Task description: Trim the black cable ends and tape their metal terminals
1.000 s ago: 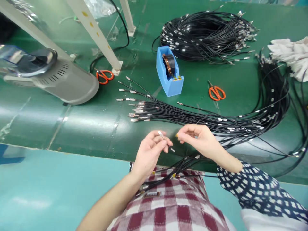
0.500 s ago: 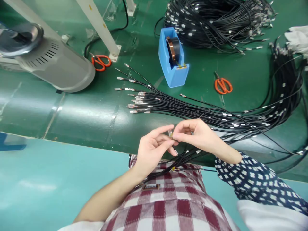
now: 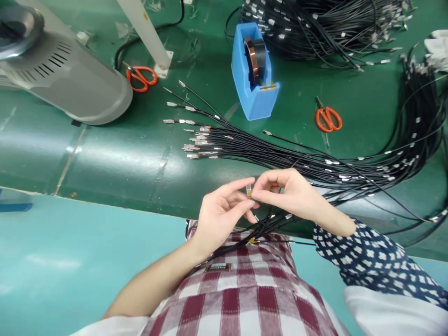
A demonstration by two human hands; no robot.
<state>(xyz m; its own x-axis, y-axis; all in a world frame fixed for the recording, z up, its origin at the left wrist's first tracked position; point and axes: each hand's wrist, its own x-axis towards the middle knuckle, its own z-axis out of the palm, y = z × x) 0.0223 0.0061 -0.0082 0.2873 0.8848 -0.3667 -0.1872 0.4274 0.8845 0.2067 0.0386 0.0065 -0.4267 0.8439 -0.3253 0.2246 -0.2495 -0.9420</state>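
Note:
Near the table's front edge, my two hands meet at the end of one black cable, whose small silvery connector point(image 3: 248, 190) shows between the fingertips with a bit of yellow on it. My left hand point(image 3: 219, 214) is closed around this end, index finger stretched along the connector, thumb pressed inward. Thumb and index finger of my right hand point(image 3: 292, 193) pinch the same end from the right; the exact contact is hidden. Below the hands, several black cables point(image 3: 261, 231) run over the edge onto the checked apron, one with a yellow tag point(image 3: 252, 240).
Behind my hands lies a long cable bundle point(image 3: 252, 148), its connector ends leftward. Beyond stand a blue tape dispenser point(image 3: 257, 100), orange-handled scissors point(image 3: 328, 119) and a large cable coil point(image 3: 315, 32). Leftward are a grey machine point(image 3: 84, 79) and more scissors point(image 3: 142, 78).
The camera view has shifted slightly, so the things on the table sit higher in the picture. My hands keep nearly the same pose around the cable end.

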